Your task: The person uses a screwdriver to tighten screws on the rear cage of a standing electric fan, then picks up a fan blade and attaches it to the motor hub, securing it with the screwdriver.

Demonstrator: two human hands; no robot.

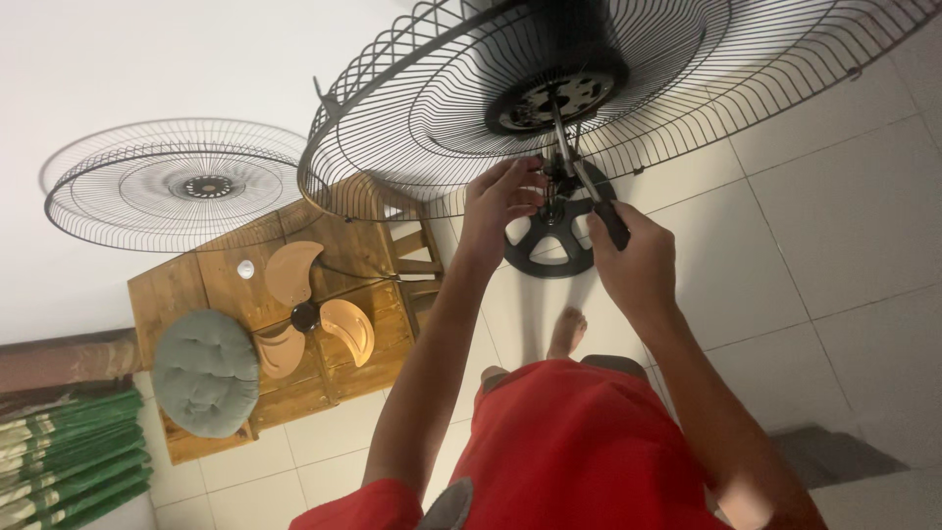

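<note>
The tiled floor fills the right side of the view, and a wooden desk stands at eight o'clock. The biggest thing in hand is the black wire fan guard at twelve o'clock, mounted on the fan's motor above the round base. A second, loose guard leans at ten o'clock, just beside the desk. On the desk lie a green round cushion and the orange fan blade, already off the fan. So the front guard and blade are removed; the rear guard remains on the motor. The left hand reaches under the motor, its fingers curled narrow around the neck joint. The right hand grips a screwdriver, fingers closed on its handle, tip pointing up at the motor.
</note>
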